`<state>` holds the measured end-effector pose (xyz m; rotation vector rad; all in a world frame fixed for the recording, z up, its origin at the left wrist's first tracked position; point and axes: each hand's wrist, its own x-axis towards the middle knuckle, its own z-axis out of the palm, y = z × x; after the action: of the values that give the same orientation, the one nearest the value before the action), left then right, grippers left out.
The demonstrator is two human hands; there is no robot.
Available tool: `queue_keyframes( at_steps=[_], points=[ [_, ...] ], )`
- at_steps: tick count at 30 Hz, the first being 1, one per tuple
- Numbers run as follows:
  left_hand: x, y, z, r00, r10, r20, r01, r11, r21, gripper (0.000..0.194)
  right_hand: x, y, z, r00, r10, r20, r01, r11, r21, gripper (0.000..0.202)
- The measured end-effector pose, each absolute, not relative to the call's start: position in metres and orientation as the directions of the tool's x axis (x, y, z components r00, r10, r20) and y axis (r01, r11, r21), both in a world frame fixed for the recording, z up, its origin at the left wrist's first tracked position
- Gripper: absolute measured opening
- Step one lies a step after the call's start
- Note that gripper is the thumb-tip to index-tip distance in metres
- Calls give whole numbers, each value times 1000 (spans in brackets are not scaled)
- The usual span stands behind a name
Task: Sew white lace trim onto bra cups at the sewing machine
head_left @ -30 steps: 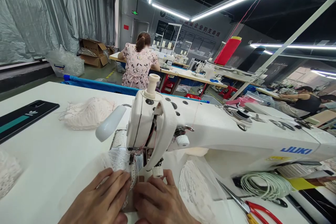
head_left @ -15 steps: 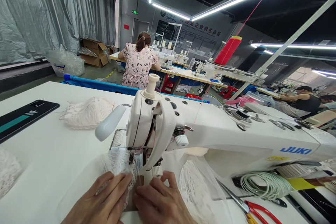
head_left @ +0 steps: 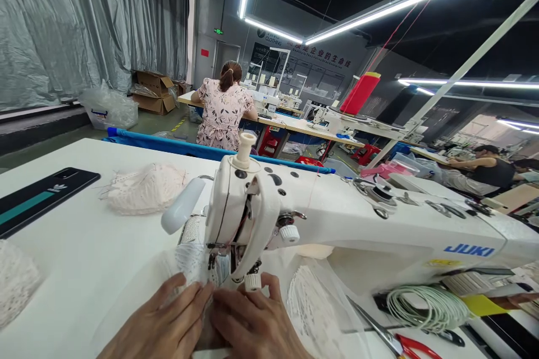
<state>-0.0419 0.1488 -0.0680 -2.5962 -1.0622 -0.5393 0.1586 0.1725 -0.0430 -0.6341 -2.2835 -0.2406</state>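
Observation:
White lace and sheer mesh fabric (head_left: 189,258) lies under the needle area of a white sewing machine (head_left: 252,196). My left hand (head_left: 164,314) presses on the lace just in front of the presser foot, its fingers close together and its thumb hidden. Beside it, almost touching, my right hand (head_left: 256,314) has curled fingers closed on the fabric's near edge, below the machine's small white knob. More gathered white lace and mesh (head_left: 311,303) spreads to the right of my right hand, under the machine arm.
Red-handled scissors (head_left: 391,336) and a coil of pale green cord (head_left: 425,303) lie at right. A phone (head_left: 46,196) and a lace piece (head_left: 143,188) are on the left of the table. A red thread cone (head_left: 360,93) stands behind; a person (head_left: 225,104) sits farther back.
The view has tilted slightly, so the machine and table appear a little lower. Both hands stay on the lace, their fingertips now closer together, with the lace edge between them more covered.

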Motion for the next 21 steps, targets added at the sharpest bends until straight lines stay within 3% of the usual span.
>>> queue_keyframes(
  at_steps=[3,8,14,21],
  points=[
    [-51,159,-63,706,563,431,673,-722,-161,31,156,179,-46,-585,350,732,514,858,2,68],
    [-55,165,-64,675,568,472,689,-714,-125,33,157,183,-55,-590,357,725,527,849,11,69],
    [-56,164,-67,711,580,397,675,-721,-155,39,160,181,-57,-604,369,706,531,847,11,70],
    [-47,153,-55,671,540,508,691,-703,-166,30,162,176,-54,-633,409,657,548,836,8,72]
  ],
)
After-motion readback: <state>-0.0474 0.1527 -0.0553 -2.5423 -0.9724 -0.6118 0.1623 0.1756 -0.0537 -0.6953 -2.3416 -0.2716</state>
